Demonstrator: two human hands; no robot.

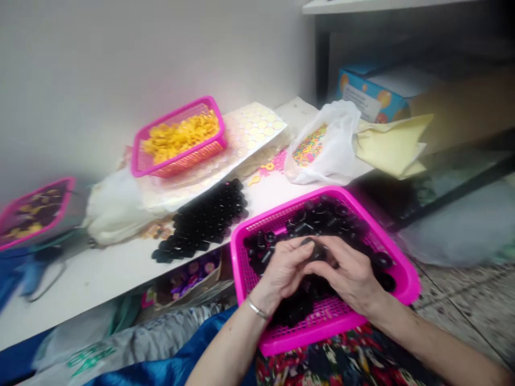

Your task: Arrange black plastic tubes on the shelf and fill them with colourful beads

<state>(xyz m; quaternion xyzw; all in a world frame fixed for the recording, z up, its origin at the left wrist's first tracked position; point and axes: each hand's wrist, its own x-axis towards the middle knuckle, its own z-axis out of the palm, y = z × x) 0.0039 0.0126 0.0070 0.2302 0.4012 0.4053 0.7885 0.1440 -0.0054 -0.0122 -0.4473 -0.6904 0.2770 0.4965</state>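
While the left hand and right hand meet fingertip to fingertip, both pinch narrowly on one small black piece, held just above the pink basket. Loose black pieces fill that basket beneath and at twelve o'clock of the hands. At ten o'clock, rows of black pieces lie on the white table; farther on stands a basket of yellow parts. A white bag of coloured beads sits at twelve o'clock.
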